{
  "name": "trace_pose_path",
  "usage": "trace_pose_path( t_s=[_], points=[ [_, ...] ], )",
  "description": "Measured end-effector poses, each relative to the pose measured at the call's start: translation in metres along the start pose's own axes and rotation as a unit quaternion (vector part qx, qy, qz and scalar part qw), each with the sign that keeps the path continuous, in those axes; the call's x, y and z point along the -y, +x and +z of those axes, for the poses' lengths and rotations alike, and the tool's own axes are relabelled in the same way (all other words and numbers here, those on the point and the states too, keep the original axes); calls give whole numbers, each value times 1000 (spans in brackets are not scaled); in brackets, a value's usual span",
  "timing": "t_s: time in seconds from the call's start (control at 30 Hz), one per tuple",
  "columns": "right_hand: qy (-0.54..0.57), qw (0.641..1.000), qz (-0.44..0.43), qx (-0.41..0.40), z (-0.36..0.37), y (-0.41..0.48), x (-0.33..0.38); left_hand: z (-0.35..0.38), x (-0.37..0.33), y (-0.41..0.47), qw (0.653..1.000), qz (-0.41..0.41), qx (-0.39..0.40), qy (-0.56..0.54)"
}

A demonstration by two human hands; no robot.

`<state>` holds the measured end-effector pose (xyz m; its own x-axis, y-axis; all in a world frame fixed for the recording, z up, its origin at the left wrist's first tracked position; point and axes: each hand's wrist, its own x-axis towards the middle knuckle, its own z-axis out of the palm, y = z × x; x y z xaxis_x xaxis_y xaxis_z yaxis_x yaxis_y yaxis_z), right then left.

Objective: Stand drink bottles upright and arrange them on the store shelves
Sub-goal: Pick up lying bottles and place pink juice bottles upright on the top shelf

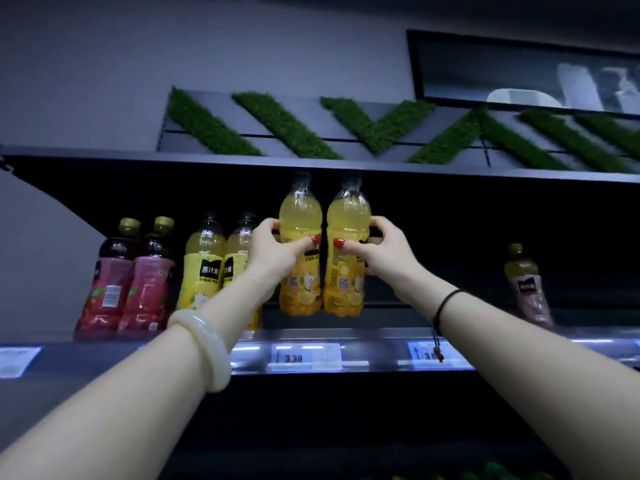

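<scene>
On the dark shelf (381,336), each hand, left hand (273,247) and right hand (375,249), has fingers wrapped tight round a yellow bottle (299,220), so set both down straight beside the row.

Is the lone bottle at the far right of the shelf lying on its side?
No, the lone bottle stands upright on the shelf, cap up, apart from the two yellow bottles that the hands hold.
</scene>
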<state>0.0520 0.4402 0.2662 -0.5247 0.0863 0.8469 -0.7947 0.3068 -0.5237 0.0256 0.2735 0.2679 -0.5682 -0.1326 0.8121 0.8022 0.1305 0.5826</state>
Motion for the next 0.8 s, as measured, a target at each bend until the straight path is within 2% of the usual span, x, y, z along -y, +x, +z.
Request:
trace_pose_path(
  t_s=[0.2,0.33,0.43,0.6,0.7,0.8],
  points=[
    [-67,995,74,9,22,20,-59,24,47,11,992,-75,-11,105],
    [-113,988,103,23,24,25,-75,29,60,18,983,-72,6,166],
    [-108,988,101,44,27,22,-81,30,73,20,982,-70,1,177],
    [-128,987,97,16,27,17,-83,33,75,16,974,-57,11,218],
    [-163,982,82,46,23,7,-76,34,70,7,964,-9,28,265],
    [-182,981,46,38,11,-2,-70,35,57,-16,958,101,42,265]
  ],
)
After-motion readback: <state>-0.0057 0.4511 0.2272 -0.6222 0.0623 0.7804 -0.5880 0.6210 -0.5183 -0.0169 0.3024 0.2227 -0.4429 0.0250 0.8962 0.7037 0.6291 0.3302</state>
